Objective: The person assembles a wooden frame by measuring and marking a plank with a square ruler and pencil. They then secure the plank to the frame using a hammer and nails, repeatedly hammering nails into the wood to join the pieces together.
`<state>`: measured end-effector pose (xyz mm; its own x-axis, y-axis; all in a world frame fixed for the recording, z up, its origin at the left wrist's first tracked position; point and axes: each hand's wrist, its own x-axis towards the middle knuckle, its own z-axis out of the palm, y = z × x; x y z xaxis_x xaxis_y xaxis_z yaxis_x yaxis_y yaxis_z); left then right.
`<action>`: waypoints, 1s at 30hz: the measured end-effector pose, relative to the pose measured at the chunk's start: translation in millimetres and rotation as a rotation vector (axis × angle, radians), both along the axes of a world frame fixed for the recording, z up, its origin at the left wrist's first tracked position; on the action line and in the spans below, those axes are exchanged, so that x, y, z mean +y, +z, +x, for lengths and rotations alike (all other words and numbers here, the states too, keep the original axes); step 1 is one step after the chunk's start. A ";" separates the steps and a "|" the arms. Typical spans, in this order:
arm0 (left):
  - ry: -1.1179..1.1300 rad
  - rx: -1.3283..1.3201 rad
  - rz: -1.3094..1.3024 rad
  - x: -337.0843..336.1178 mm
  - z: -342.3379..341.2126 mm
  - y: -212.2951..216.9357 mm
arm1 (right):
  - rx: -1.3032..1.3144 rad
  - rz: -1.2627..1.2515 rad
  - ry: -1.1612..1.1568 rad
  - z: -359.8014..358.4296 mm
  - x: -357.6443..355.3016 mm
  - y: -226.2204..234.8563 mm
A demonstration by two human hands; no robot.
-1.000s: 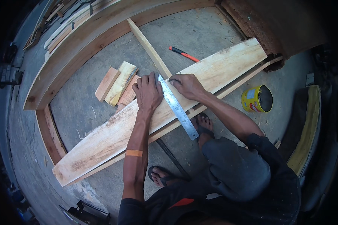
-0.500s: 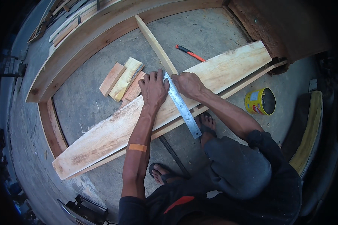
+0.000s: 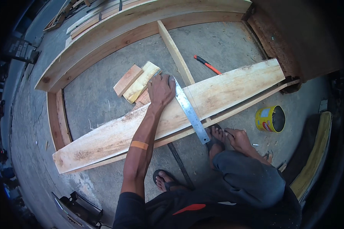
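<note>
A long pale wooden board (image 3: 237, 86) lies slantwise over a timber frame. Across it rests a metal try square (image 3: 191, 114), its blade reaching past the board's near edge. My left hand (image 3: 162, 91) is closed around the square's far end and presses it to the board. Faint lines show on the wood just right of the blade. Low beside my right foot, my right hand (image 3: 239, 139) is closed, apart from board and square. A thin dark tip shows at its fingers, too small to name.
Inside the frame (image 3: 99, 53) lie several wood offcuts (image 3: 141, 82) and a red and black utility knife (image 3: 207, 64). A cross-piece (image 3: 176, 53) runs to the board. At right stand a yellow tub (image 3: 264, 119) and a curved padded piece (image 3: 313, 152). A black case (image 3: 78, 210) sits lower left.
My right hand has left the square's far end and dropped toward my right foot. My left hand stays on the square. The whole view has shifted somewhat.
</note>
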<state>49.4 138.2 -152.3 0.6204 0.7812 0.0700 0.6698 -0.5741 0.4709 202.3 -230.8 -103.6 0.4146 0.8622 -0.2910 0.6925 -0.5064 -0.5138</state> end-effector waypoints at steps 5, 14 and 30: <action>0.365 0.192 -0.154 103.6 -84.2 16.7 | -0.074 -0.206 -0.264 24.2 -88.5 -63.7; 0.052 0.367 -0.071 167.7 -148.4 -38.4 | -0.268 -0.344 -0.474 53.0 -136.3 -48.8; -0.557 -0.081 0.150 -1.9 -117.6 35.1 | -0.122 -0.060 -0.277 22.8 -15.4 -22.3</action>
